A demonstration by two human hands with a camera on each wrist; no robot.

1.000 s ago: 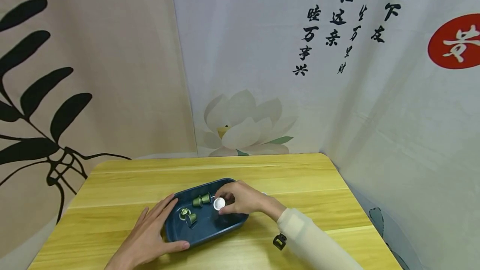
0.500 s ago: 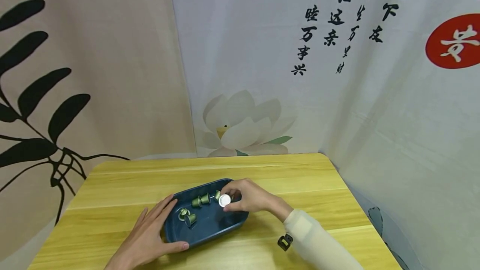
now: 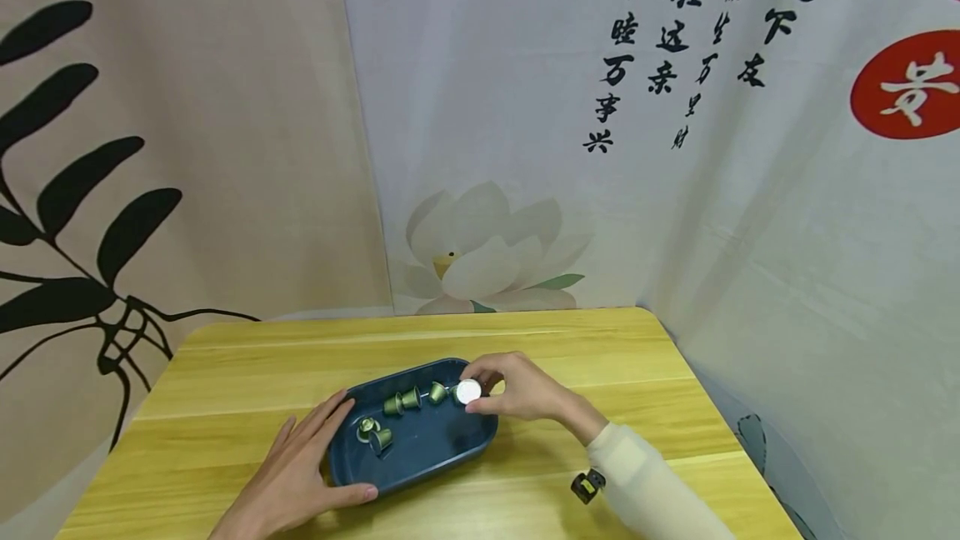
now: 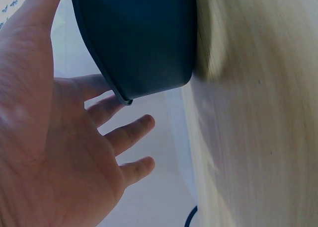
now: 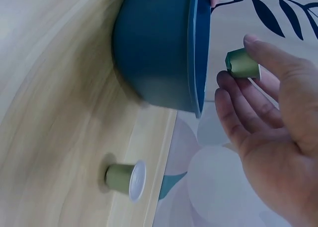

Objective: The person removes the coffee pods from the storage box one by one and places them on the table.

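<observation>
My right hand (image 3: 517, 386) pinches a green coffee capsule (image 5: 242, 64) between thumb and fingers, above the right end of a dark blue tray (image 3: 427, 457). In the head view the capsule's white lid (image 3: 468, 392) faces me. Several more green capsules (image 3: 411, 397) lie inside the tray, three in a rough row along the far side and others at the left, such as one near capsule (image 3: 380, 439). My left hand (image 3: 296, 465) rests against the tray's left end, fingers extended at the rim and thumb at the near corner. The left wrist view shows those fingers (image 4: 130, 135) spread by the rim.
Another green capsule (image 5: 124, 180) stands on the wooden table (image 3: 570, 457) beyond the tray's end, hidden from the head view. A printed cloth backdrop (image 3: 510, 107) hangs behind the table's far edge. A small black device (image 3: 588, 486) sits by my right sleeve.
My right hand has carried the pinched capsule rightward along the tray, uncovering another capsule at the end of the row. The left hand and the tray have stayed in place.
</observation>
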